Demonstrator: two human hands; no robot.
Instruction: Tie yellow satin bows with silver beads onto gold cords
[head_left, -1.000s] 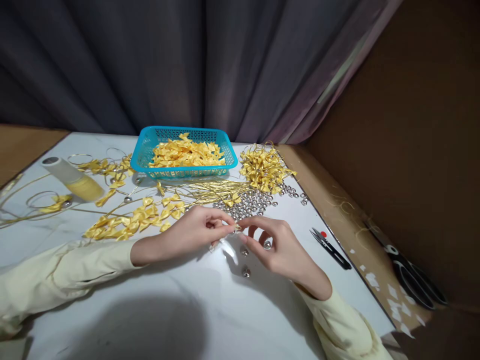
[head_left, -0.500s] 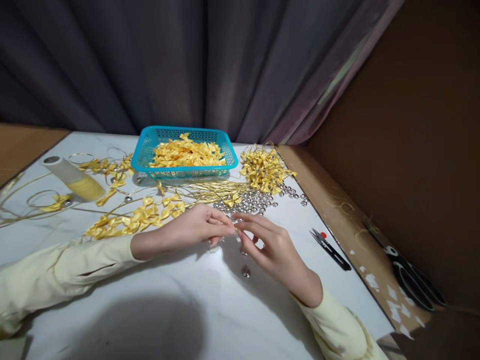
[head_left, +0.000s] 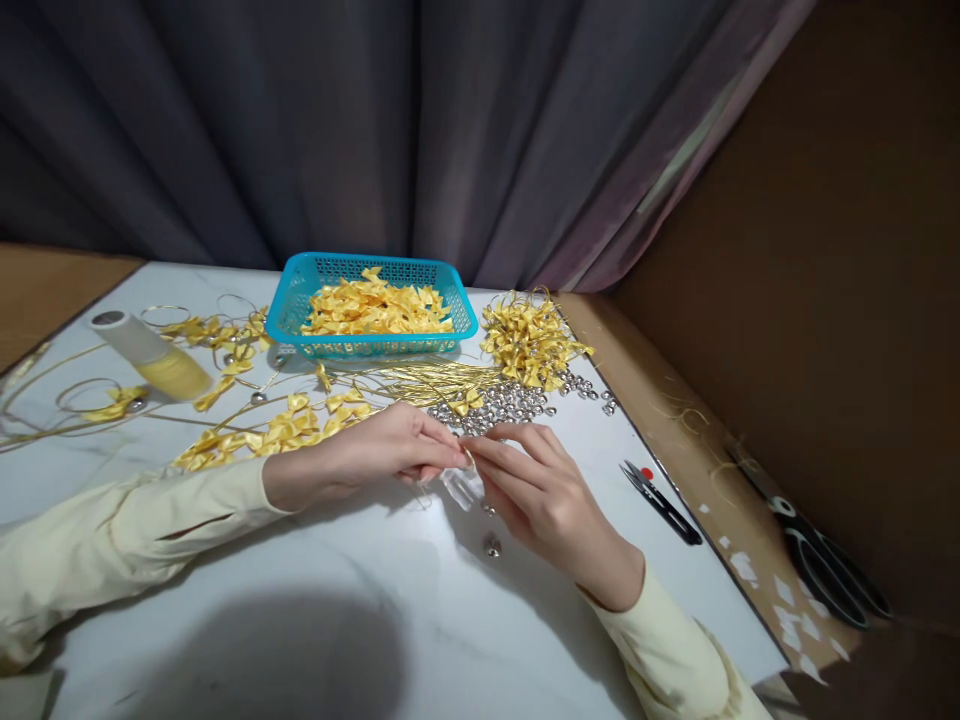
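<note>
My left hand [head_left: 390, 452] and my right hand [head_left: 536, 490] meet fingertip to fingertip over the white table [head_left: 300, 600]. Both are pinched closed on a small piece between them; it looks like a thin wire with a clear scrap [head_left: 463, 484] hanging below, too small to name. A loose silver bell [head_left: 492, 546] lies just under my right hand. A heap of silver bells [head_left: 501, 402] sits right behind the hands. Yellow ribbon bows on gold wire [head_left: 262, 432] lie beside my left wrist.
A blue basket [head_left: 289, 300] of yellow bows stands at the back, with a pile of wired bows [head_left: 529, 340] to its right. A thread spool [head_left: 150, 355] lies far left. Black snips [head_left: 664, 498] and scissors [head_left: 825, 560] lie right, by the table's edge.
My right hand has closed up: its fingers were spread with a bell showing under them, and now they lie together against the left fingertips. A clear scrap now hangs below the pinch.
</note>
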